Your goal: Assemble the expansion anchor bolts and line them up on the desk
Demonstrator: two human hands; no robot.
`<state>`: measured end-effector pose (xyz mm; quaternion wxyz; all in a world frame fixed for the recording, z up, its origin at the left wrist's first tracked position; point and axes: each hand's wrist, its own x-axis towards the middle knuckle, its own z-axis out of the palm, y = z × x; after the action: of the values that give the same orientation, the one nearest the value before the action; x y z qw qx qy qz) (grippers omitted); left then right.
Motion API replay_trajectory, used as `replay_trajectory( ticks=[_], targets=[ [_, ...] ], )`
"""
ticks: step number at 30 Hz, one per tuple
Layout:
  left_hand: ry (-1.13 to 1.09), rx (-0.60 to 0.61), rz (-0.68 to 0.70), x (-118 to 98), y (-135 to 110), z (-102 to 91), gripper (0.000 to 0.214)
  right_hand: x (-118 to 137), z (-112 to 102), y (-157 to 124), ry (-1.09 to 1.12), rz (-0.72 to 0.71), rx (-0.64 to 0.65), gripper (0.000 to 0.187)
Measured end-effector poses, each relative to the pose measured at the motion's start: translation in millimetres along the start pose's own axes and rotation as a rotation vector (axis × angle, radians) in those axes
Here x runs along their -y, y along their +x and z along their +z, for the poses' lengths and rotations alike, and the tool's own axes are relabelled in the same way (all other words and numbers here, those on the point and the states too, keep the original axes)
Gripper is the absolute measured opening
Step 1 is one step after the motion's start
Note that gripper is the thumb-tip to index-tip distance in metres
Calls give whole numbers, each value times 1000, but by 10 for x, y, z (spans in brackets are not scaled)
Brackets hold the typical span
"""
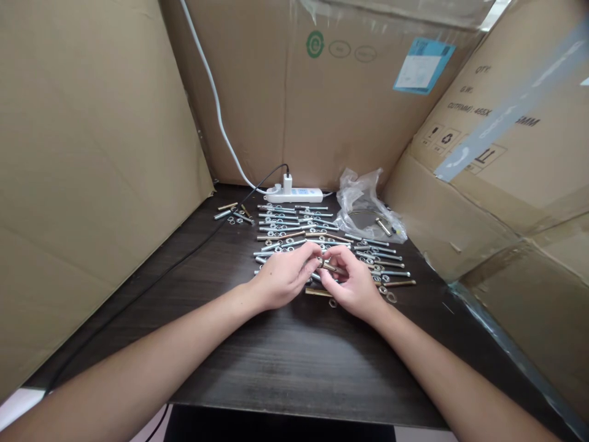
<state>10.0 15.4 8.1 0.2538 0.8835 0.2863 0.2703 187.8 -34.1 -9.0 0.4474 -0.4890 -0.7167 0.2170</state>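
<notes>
Both my hands meet over the middle of a dark wooden table (285, 356). My left hand (283, 276) and my right hand (352, 282) pinch the two ends of one long metal bolt (327, 266), fingers curled around it. Under and behind the hands lie several long bolts in rows (285, 224), silvery and brass-coloured, with small nuts and washers (391, 297) scattered among them. One brass bolt (317, 292) lies just below my fingers.
A white power strip (294, 194) with a plug and white cable sits at the back. A crumpled clear plastic bag (365, 205) lies at the back right. Cardboard walls (92, 153) close in the left, back and right. A black cable (184, 258) runs along the left.
</notes>
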Motion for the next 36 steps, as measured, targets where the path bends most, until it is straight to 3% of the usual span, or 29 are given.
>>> replay_trajectory(
  ticks=[6, 16, 21, 24, 28, 36],
  targets=[
    [18, 29, 32, -19, -20, -6, 20, -8, -12, 12, 4, 9, -13, 20],
    [67, 107, -60, -5, 16, -6, 20, -13, -12, -4, -8, 4, -4, 18],
    [238, -4, -90, -38, 32, -49, 29, -16, -8, 0, -19, 18, 5, 17],
    [188, -91, -28, -46, 19, -72, 16, -30, -10, -3, -12, 27, 2, 17],
    [129, -1, 119, -34, -1, -68, 17, -40, -11, -7, -4, 24, 13, 17],
    [142, 44, 117, -3, 3, -36, 19, -38, 0, -7, -6, 30, 5, 17]
  ],
)
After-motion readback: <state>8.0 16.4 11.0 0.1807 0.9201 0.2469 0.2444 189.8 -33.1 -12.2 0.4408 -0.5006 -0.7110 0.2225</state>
